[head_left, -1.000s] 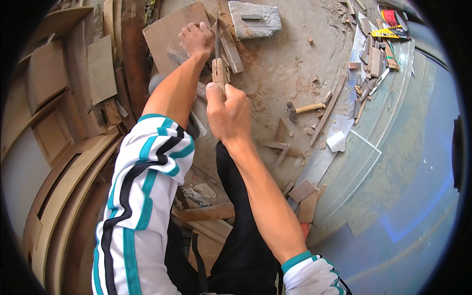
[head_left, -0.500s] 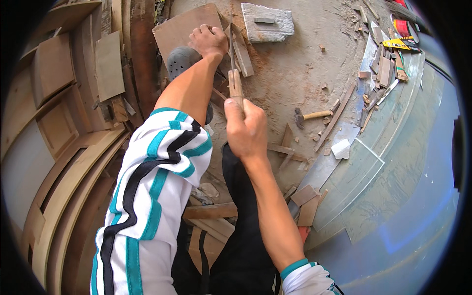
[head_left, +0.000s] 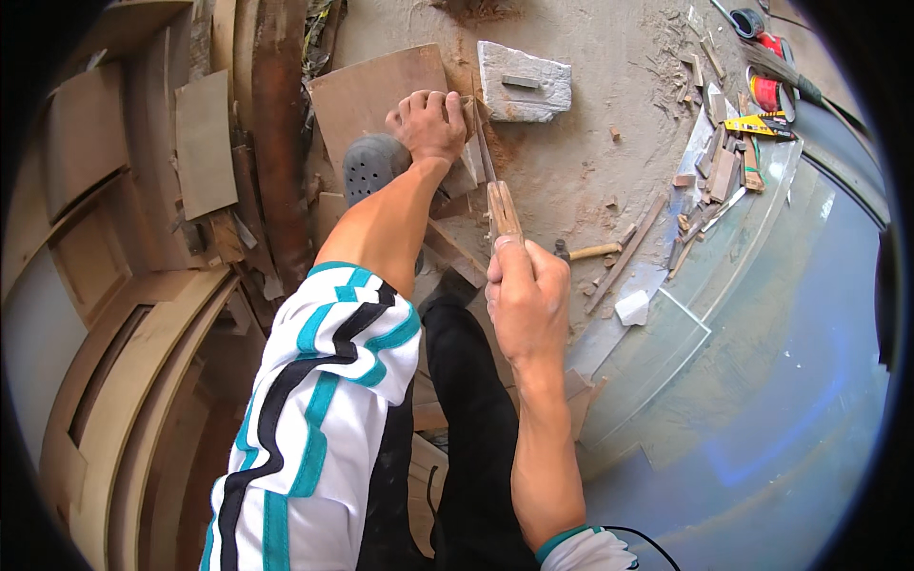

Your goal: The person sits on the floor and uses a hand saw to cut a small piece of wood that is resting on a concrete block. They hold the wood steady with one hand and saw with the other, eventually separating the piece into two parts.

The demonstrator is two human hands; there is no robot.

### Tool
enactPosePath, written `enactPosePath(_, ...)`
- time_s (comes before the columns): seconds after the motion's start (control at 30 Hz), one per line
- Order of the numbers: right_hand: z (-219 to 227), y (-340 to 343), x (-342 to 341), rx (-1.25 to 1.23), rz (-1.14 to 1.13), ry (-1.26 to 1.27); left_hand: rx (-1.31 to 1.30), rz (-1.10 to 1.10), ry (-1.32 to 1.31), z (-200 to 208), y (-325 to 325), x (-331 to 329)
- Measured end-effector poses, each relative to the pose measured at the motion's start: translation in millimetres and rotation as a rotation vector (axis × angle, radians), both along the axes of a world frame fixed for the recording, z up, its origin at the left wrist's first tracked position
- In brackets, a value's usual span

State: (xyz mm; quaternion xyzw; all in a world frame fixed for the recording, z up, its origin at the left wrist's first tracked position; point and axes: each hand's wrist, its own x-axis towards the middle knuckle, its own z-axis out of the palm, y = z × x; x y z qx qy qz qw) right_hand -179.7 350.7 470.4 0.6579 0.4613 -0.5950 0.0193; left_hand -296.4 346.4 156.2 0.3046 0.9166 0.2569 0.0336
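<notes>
My left hand [head_left: 430,127] is closed over the end of a short wood piece [head_left: 468,167], with its fingers curled and knuckles up. The wood piece lies beside a flat brown board [head_left: 376,90] on the ground. My right hand [head_left: 529,297] grips the wooden handle [head_left: 504,211] of what looks like a handsaw. Its narrow blade [head_left: 484,152] is seen edge-on, running away from me along the right side of the wood piece. How deep the blade sits in the wood cannot be made out. A grey clog [head_left: 373,169] on a foot is next to my left wrist.
A white block [head_left: 547,95] with a small wood strip on it lies beyond the blade. To the right are a hammer [head_left: 595,251], wood offcuts [head_left: 724,167], a yellow tool [head_left: 757,125] and a glass sheet [head_left: 724,381]. Wooden panels [head_left: 205,143] stand along the left.
The view has shifted, so the scene sits lower. My right hand and the saw have moved slightly right and back toward me. My left hand keeps its hold on the wood.
</notes>
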Motion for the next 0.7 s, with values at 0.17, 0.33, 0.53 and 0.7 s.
enactPosePath(0.17, -4, -8, -5, 0.073, 0.067, 0.008, 0.041, -0.078, -0.014, 4, -4, -1)
enactPosePath(0.33, -17, -9, 6, 0.147, 0.146, 0.036, 0.038, -0.127, -0.006, -1, -8, 0)
enactPosePath(0.53, -25, 4, 23, 0.219, 0.216, 0.064, -0.193, -0.275, -0.212, 5, -11, -16)
enactPosePath(0.7, -27, 13, 32, 0.28, 0.287, 0.053, -0.316, -0.238, -0.299, 22, -7, -4)
